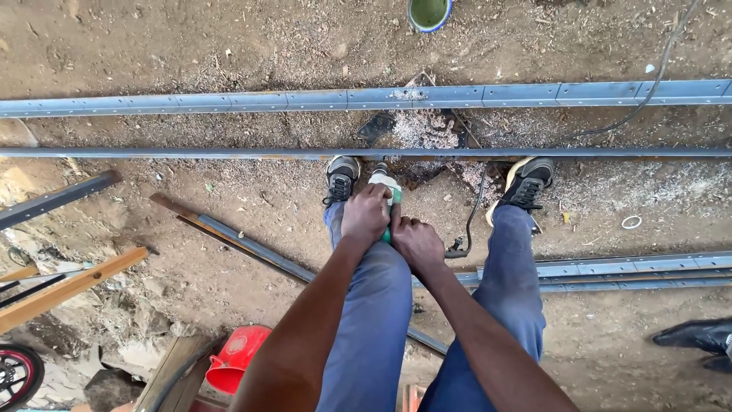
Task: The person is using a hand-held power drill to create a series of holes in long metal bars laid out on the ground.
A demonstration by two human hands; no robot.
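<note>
I stand on a dirt floor and look straight down at my blue trousers and dark shoes. Both hands grip a small green and white power tool, an angle grinder by its shape, between my feet. My left hand wraps the tool's front body. My right hand holds its rear. The tool's head points at a long grey metal bar lying across the ground just past my toes. A black cable trails from the tool.
A second, wider steel rail lies beyond, with metal shavings between the two. More steel lengths lie right, a pipe and wooden strips left. A red container, a green bucket, another person's black shoe.
</note>
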